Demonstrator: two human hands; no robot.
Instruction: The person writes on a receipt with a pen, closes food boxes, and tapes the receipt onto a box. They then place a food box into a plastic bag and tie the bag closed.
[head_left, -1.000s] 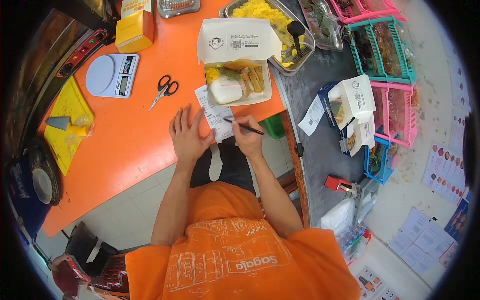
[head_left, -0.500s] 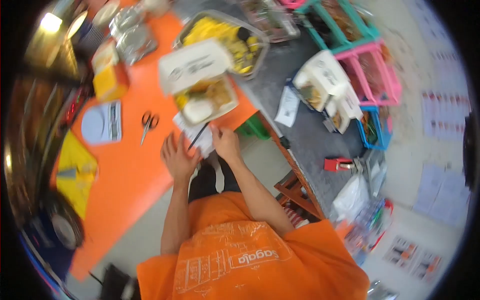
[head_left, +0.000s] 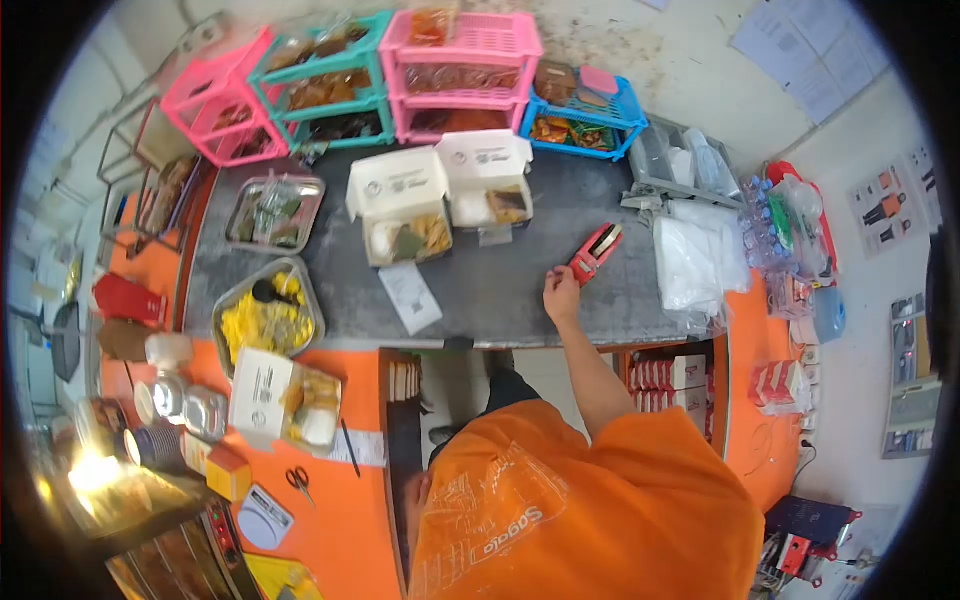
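Observation:
My right hand (head_left: 562,296) reaches over the dark grey counter, its fingers closed at the near end of a red stapler (head_left: 597,254). My left hand (head_left: 416,494) hangs low beside my orange shirt, by the orange table's edge; its fingers are mostly hidden. Two open white food boxes (head_left: 398,182) with rice and side dishes stand on the counter, left of my right hand. A printed slip (head_left: 410,298) lies before them. On the orange table, a third open food box (head_left: 265,400) sits near a black pen (head_left: 351,447) lying on white paper (head_left: 370,448).
Pink, teal and blue racks (head_left: 460,75) line the wall. A metal tray of yellow food (head_left: 318,325) and another tray (head_left: 320,210) stand at left. Scissors (head_left: 300,482) and a scale (head_left: 266,517) lie on the orange table. White plastic bags (head_left: 690,265) lie at right.
My view has turned right, toward the grey counter. My right hand has left the slip by the third box and gone to the stapler. My left hand has dropped to my side.

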